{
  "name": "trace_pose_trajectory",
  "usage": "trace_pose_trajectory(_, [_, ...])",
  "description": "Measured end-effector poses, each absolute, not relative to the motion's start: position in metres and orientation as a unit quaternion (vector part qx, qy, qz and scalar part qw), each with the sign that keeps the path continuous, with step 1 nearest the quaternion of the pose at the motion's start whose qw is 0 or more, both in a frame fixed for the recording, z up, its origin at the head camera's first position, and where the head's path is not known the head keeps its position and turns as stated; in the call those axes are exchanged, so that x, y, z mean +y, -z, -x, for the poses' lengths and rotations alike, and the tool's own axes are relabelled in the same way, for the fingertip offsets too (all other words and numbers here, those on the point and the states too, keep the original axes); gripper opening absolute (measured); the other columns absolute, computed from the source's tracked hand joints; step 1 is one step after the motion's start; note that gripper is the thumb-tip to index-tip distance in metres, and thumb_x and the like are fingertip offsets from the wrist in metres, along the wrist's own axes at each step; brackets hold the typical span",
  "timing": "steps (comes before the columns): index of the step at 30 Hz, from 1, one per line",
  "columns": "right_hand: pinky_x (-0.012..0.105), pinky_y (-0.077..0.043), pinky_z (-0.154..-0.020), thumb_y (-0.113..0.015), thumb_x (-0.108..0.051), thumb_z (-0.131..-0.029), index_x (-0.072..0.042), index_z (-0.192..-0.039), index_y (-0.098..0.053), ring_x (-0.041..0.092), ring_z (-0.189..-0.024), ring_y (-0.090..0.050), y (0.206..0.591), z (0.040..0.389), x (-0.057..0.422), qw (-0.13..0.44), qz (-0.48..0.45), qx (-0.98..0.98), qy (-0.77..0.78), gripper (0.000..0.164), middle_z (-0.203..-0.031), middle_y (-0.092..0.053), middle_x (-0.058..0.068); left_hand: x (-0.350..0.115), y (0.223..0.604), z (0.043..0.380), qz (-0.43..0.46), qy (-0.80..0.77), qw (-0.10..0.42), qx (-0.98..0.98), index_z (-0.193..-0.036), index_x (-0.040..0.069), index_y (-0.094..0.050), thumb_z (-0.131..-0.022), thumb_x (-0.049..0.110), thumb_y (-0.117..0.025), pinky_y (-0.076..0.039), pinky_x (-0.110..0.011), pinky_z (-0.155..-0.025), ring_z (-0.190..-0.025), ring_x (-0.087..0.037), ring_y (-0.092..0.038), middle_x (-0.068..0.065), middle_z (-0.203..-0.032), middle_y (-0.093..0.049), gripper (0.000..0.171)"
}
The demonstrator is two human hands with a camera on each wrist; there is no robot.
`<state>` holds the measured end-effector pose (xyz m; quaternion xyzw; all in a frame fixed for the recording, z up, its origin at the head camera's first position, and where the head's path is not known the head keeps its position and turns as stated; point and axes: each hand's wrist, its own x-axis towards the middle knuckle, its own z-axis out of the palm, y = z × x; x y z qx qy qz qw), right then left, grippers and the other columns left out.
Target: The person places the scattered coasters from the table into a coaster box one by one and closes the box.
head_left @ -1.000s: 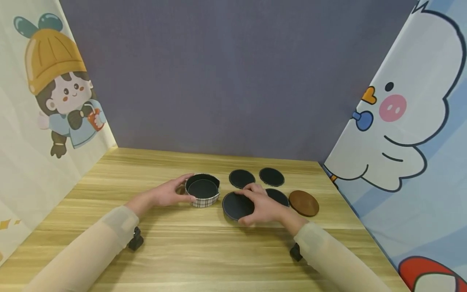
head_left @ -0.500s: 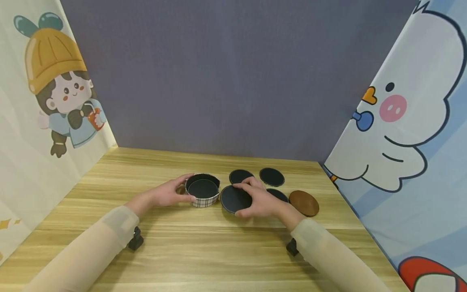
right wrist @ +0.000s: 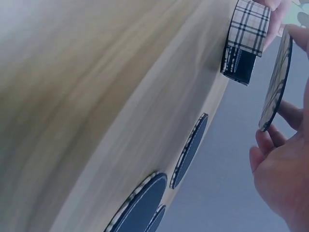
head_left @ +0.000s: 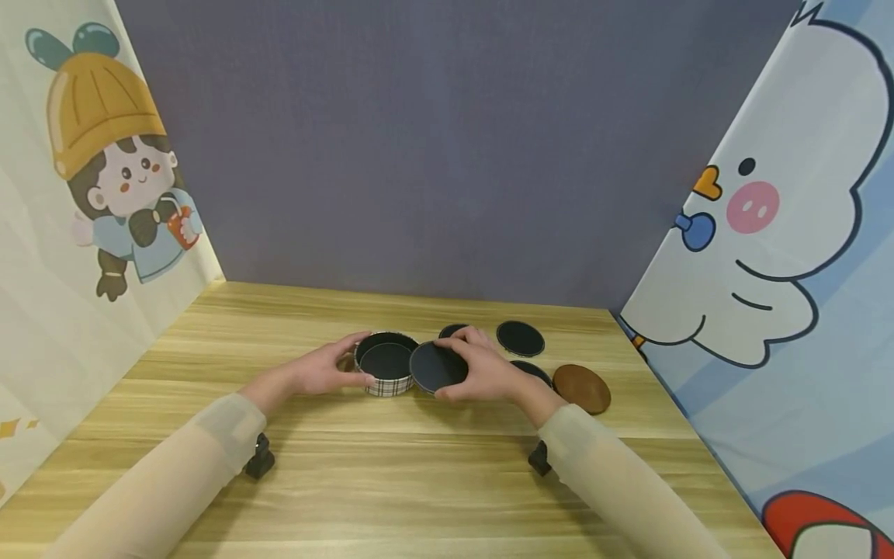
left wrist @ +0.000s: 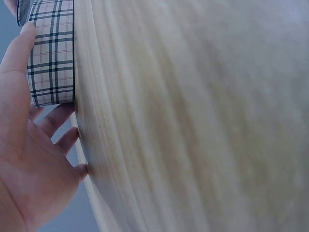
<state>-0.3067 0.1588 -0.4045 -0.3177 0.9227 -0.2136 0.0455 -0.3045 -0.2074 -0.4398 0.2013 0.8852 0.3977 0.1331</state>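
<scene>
A round plaid coaster holder (head_left: 391, 386) with a black inside stands on the table, its notched side toward the right. My left hand (head_left: 323, 369) grips it from the left, thumb at the near wall and fingers at the far side. In the left wrist view the thumb lies against the plaid wall (left wrist: 52, 58). My right hand (head_left: 489, 373) pinches a round coaster (head_left: 436, 368) by its edge, black face up. The right wrist view shows this coaster's plaid underside (right wrist: 276, 82), raised off the table, tilted, and close beside the holder.
Black coasters lie right of the holder: one at the back right (head_left: 520, 338), others partly hidden behind my right hand (head_left: 532, 373). A brown round disc (head_left: 582, 389) lies at the far right. A grey cloth wall (head_left: 433, 155) closes off the table's back.
My right hand has carried the coaster left and a little away from me, up to the holder's right rim. The left hand and the holder have stayed in place.
</scene>
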Motion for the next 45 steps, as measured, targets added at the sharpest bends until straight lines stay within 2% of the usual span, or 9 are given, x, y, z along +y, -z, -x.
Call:
trace_pose_trajectory(10, [0.063, -0.031, -0.122, -0.084, -0.057, -0.086, -0.025, -0.167, -0.049, 0.034, -0.147, -0.039, 0.404, 0.320, 0.138, 0.040, 0.321, 0.920, 0.220, 0.094, -0.159, -0.045, 0.012, -0.205, 0.439, 0.304, -0.206, -0.400, 0.135, 0.883, -0.177, 0.018, -0.017, -0.097, 0.054, -0.082, -0.027, -0.073, -0.131, -0.159, -0.055, -0.037, -0.030, -0.172, -0.039, 0.109])
trace_pose_trajectory(13, [0.062, -0.033, -0.122, -0.084, -0.057, -0.086, -0.025, -0.167, -0.049, 0.036, -0.149, -0.038, 0.404, 0.323, 0.130, 0.043, 0.317, 0.921, 0.223, 0.093, -0.161, -0.044, 0.014, -0.205, 0.438, 0.304, -0.209, -0.403, 0.135, 0.881, -0.177, 0.018, -0.018, -0.098, 0.053, -0.082, -0.029, -0.074, -0.130, -0.159, -0.055, -0.038, -0.029, -0.171, -0.042, 0.107])
trace_pose_trajectory(20, [0.055, -0.040, -0.114, -0.084, -0.060, -0.085, -0.030, -0.167, -0.049, 0.034, -0.139, -0.040, 0.408, 0.329, 0.109, 0.050, 0.308, 0.923, 0.224, 0.094, -0.162, -0.043, 0.011, -0.205, 0.437, 0.303, -0.208, -0.397, 0.134, 0.884, -0.177, 0.018, -0.019, -0.098, 0.053, -0.081, -0.030, -0.074, -0.129, -0.158, -0.054, -0.039, -0.029, -0.170, -0.043, 0.107])
trace_pose_trajectory(28, [0.051, -0.038, -0.112, -0.085, -0.056, -0.086, -0.025, -0.164, -0.053, 0.031, -0.135, -0.041, 0.411, 0.333, 0.091, 0.050, 0.316, 0.918, 0.236, 0.090, -0.156, -0.046, 0.011, -0.206, 0.438, 0.304, -0.202, -0.393, 0.147, 0.885, -0.178, 0.020, -0.016, -0.098, 0.058, -0.079, -0.033, -0.072, -0.129, -0.160, -0.052, -0.037, -0.027, -0.174, -0.039, 0.108])
trace_pose_trajectory(37, [0.052, -0.040, -0.114, -0.084, -0.061, -0.086, -0.026, -0.165, -0.052, 0.031, -0.136, -0.042, 0.414, 0.339, 0.078, 0.060, 0.308, 0.922, 0.227, 0.092, -0.157, -0.046, 0.009, -0.208, 0.438, 0.306, -0.200, -0.397, 0.157, 0.882, -0.178, 0.021, -0.015, -0.099, 0.059, -0.077, -0.039, -0.071, -0.126, -0.162, -0.051, -0.035, -0.026, -0.177, -0.033, 0.107])
trace_pose_trajectory(45, [0.053, -0.038, -0.117, -0.083, -0.061, -0.087, -0.025, -0.165, -0.051, 0.028, -0.140, -0.042, 0.417, 0.343, 0.072, 0.062, 0.316, 0.920, 0.222, 0.092, -0.157, -0.047, 0.008, -0.209, 0.437, 0.305, -0.200, -0.409, 0.167, 0.875, -0.178, 0.023, -0.015, -0.100, 0.057, -0.078, -0.057, -0.055, -0.110, -0.162, -0.052, -0.033, -0.025, -0.178, -0.031, 0.106])
